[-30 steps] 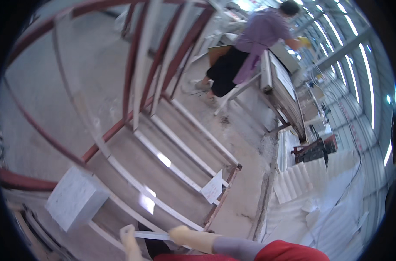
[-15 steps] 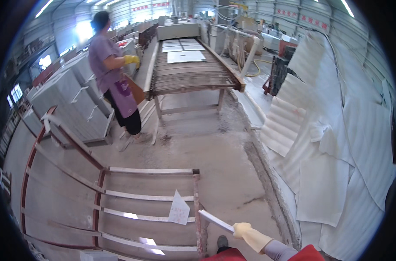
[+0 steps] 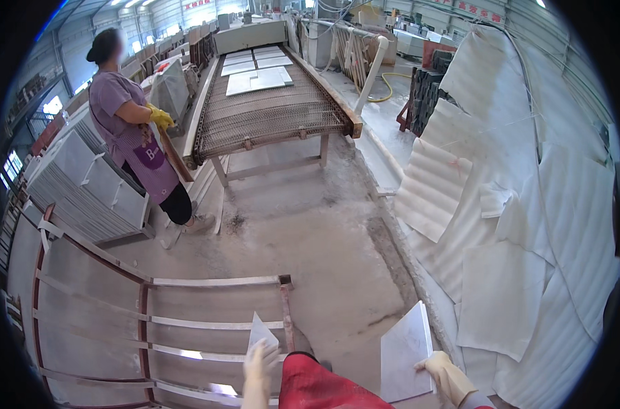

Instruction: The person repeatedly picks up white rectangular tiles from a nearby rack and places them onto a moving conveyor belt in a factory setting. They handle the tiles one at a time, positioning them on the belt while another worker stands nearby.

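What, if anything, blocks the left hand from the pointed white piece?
Nothing visible: the left hand overlaps the lower part of the pointed white piece, contact unclear. The right hand holds a white slab farther right.

Bright windows (image 3: 53, 105) glare at left; fisheye distortion bends the edges.

Right hand (image 3: 447, 376): gloved, gripping a tilted white slab (image 3: 404, 358) by its edge.
Left hand (image 3: 261, 362): gloved, at a pointed white piece (image 3: 261, 331) on the rack (image 3: 218, 281); contact is hard to make out.
Conveyor (image 3: 262, 117): carries white panels (image 3: 259, 80).
Co-worker (image 3: 119, 99): stands left of it, wearing yellow gloves (image 3: 161, 116).
Right side: rippled white sheets (image 3: 501, 293).
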The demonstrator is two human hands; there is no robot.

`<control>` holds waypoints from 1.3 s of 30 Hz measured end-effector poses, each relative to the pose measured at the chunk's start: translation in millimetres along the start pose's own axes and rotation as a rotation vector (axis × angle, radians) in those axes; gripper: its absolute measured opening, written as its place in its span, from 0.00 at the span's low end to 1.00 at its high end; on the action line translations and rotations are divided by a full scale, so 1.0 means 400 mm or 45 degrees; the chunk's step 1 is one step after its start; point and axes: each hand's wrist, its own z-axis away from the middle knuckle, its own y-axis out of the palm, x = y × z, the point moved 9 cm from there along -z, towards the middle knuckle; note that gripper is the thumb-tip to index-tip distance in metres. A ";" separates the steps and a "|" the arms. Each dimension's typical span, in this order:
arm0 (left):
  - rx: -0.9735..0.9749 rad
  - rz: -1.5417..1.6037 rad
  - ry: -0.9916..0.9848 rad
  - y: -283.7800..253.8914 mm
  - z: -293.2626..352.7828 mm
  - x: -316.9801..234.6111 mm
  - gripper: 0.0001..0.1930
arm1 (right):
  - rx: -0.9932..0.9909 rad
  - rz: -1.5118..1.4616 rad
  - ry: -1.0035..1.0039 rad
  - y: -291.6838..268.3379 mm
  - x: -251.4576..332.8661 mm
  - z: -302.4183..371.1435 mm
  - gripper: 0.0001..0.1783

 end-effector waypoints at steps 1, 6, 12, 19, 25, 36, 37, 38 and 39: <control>0.122 0.003 -0.025 0.112 -0.013 -0.002 0.24 | -0.016 -0.109 0.014 -0.005 0.006 -0.023 0.22; 0.599 -0.231 -0.384 0.450 -0.184 0.136 0.26 | -0.088 -0.413 -0.112 -0.076 0.255 -0.064 0.21; 0.516 -0.807 -0.472 0.565 -0.494 0.173 0.36 | 0.073 -0.427 -0.225 -0.145 0.738 -0.079 0.23; 0.357 0.053 -0.661 0.652 -0.779 0.005 0.40 | 0.405 -0.556 -0.515 -0.194 1.245 -0.091 0.27; -0.127 0.482 -0.303 0.682 -0.943 -0.292 0.35 | 0.771 -0.523 -0.665 -0.238 1.630 -0.145 0.26; -0.180 0.990 -0.186 1.015 -1.199 -0.553 0.35 | 1.174 0.221 -1.121 -0.345 2.429 -0.499 0.29; 0.060 0.940 -0.020 1.040 -1.251 -0.553 0.38 | 1.233 0.265 -1.120 -0.348 2.502 -0.521 0.29; 0.024 0.809 0.071 1.018 -1.306 -0.449 0.33 | 1.231 0.348 -1.118 -0.361 2.569 -0.517 0.29; 0.004 0.674 0.140 1.028 -1.355 -0.374 0.28 | 1.270 0.386 -1.129 -0.364 2.620 -0.558 0.29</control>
